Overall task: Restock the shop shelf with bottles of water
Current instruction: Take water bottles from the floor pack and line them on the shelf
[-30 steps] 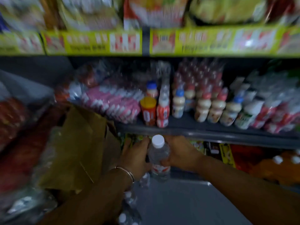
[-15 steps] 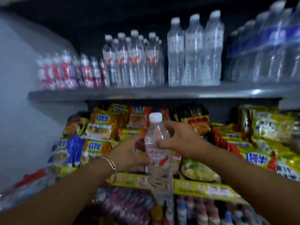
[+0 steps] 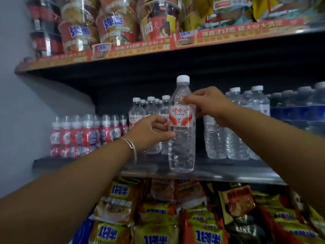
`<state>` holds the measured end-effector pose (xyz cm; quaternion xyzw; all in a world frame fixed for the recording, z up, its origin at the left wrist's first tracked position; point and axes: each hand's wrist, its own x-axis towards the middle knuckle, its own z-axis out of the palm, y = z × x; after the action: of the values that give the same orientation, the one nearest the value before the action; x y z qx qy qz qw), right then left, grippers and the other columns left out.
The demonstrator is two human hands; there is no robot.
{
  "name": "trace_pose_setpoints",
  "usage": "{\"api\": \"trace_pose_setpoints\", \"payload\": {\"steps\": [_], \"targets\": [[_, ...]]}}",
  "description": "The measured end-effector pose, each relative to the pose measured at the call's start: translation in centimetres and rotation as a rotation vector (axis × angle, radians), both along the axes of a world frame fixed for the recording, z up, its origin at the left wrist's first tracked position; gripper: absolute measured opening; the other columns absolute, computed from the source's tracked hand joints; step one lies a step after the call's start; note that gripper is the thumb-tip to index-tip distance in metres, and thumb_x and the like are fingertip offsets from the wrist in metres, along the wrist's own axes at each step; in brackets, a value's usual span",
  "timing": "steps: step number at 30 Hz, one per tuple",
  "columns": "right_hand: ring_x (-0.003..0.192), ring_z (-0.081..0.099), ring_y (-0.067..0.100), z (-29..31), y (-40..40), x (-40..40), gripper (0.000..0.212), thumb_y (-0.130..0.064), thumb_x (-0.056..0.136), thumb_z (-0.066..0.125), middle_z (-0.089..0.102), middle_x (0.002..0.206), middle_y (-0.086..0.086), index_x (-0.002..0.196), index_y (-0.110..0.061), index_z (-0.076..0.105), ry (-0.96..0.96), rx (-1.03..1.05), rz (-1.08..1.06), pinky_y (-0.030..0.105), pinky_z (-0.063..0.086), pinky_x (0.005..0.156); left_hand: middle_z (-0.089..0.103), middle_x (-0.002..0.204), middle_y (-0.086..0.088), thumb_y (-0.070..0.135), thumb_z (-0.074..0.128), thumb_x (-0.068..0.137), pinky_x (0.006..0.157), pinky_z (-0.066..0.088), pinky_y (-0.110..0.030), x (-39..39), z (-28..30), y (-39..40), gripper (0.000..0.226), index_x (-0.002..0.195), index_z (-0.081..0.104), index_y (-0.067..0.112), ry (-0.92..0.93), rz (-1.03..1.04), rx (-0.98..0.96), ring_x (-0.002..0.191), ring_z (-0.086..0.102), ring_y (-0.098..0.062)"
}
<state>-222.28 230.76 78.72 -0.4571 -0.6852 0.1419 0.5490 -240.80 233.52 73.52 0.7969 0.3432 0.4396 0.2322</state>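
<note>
Item: one bottle (image 3: 182, 131), clear, white cap, red-and-white label, upright, held by two hands in front of the water shelf (image 3: 219, 170), its base level with the shelf's front edge; whether it rests on the shelf cannot be told. Left hand (image 3: 151, 132): fingers curled round the bottle's left side at label height, thumb across the front below the label; two thin bangles (image 3: 131, 147) on the wrist. Right hand (image 3: 209, 104): fingers pinching the bottle's shoulder just above the label, from the right. Behind the left hand: a cluster of like bottles (image 3: 149, 110), at least five caps countable, the rest hidden by the hand and the held bottle. Further left of the grip: a row of small pink bottles (image 3: 84, 134), about eight across, blurred. Right of the grip, behind the right forearm: large bottles (image 3: 235, 134), three or four caps visible, lower parts partly covered by the arm; beyond them blue-labelled bottles (image 3: 302, 111), count unclear. Above the grip: a top shelf (image 3: 140, 50) with noodle cups (image 3: 109, 23), number unclear through blur. Below the grip: packets (image 3: 158, 217) of snacks, stacked, uncounted. Change from half a second earlier: the bottle was down at the packet level, well under the water shelf; it now stands up at that shelf, both hands on it as before, left low and right high. A second earlier it was lower again, beside a brown bag.
</note>
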Motion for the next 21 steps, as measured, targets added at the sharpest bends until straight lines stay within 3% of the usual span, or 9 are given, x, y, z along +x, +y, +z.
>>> {"api": "trace_pose_setpoints", "payload": {"steps": [2,5,8,10,16,21], "targets": [[0.058,0.067,0.012,1.3,1.8,-0.2,0.030,-0.023,0.081,0.071,0.071,0.077,0.009,0.095,0.004,0.069,0.010,0.008,-0.040,0.023,0.054,0.054,0.063,0.100,0.002,0.021,0.077,0.072,0.082,0.052,-0.019,0.1,0.4,1.9,0.045,0.111,0.055,0.016,0.010,0.001,-0.018,0.091,0.063,-0.008],[0.069,0.069,0.021,2.2,4.6,-0.3,0.032,-0.022,0.081,0.072,0.072,0.083,0.013,0.097,0.005,0.068,0.020,-0.014,-0.093,0.040,0.057,0.075,0.062,0.092,0.000,0.014,0.077,0.073,0.081,0.053,-0.023,1.0,0.0,5.1,0.038,0.104,0.055,0.014,0.033,0.020,-0.053,0.085,0.061,-0.011],[0.069,0.069,0.022,2.0,7.0,-0.1,0.030,-0.021,0.081,0.072,0.071,0.083,0.013,0.096,0.005,0.065,0.050,-0.046,-0.123,0.037,0.057,0.074,0.057,0.076,0.000,0.009,0.076,0.074,0.088,0.053,-0.037,2.2,-0.8,8.3,0.028,0.091,0.055,0.013,0.064,0.046,-0.061,0.076,0.057,-0.014],[0.069,0.068,0.022,1.4,8.4,0.0,0.022,-0.019,0.081,0.072,0.070,0.080,0.012,0.087,0.000,0.062,0.075,-0.064,-0.144,0.035,0.056,0.072,0.055,0.071,0.002,0.008,0.076,0.074,0.090,0.052,-0.040,2.9,-1.4,9.9,0.026,0.083,0.053,0.017,0.079,0.062,-0.066,0.077,0.057,-0.016],[0.069,0.066,0.020,-0.3,11.4,0.7,0.020,-0.016,0.083,0.071,0.066,0.079,0.008,0.079,-0.009,0.052,0.131,-0.090,-0.184,0.038,0.056,0.076,0.063,0.086,-0.010,0.009,0.078,0.073,0.088,0.052,-0.042,4.8,-2.9,12.9,0.029,0.072,0.050,0.018,0.125,0.149,-0.011,0.093,0.063,-0.028],[0.084,0.069,0.025,-0.8,12.4,0.8,0.022,-0.026,0.084,0.069,0.068,0.086,0.009,0.079,-0.012,0.053,0.114,-0.086,-0.190,0.043,0.055,0.085,0.066,0.095,-0.013,0.016,0.076,0.076,0.085,0.052,-0.038,5.6,-3.4,13.9,0.025,0.090,0.058,0.006,0.167,0.218,0.052,0.091,0.063,-0.025]]}}
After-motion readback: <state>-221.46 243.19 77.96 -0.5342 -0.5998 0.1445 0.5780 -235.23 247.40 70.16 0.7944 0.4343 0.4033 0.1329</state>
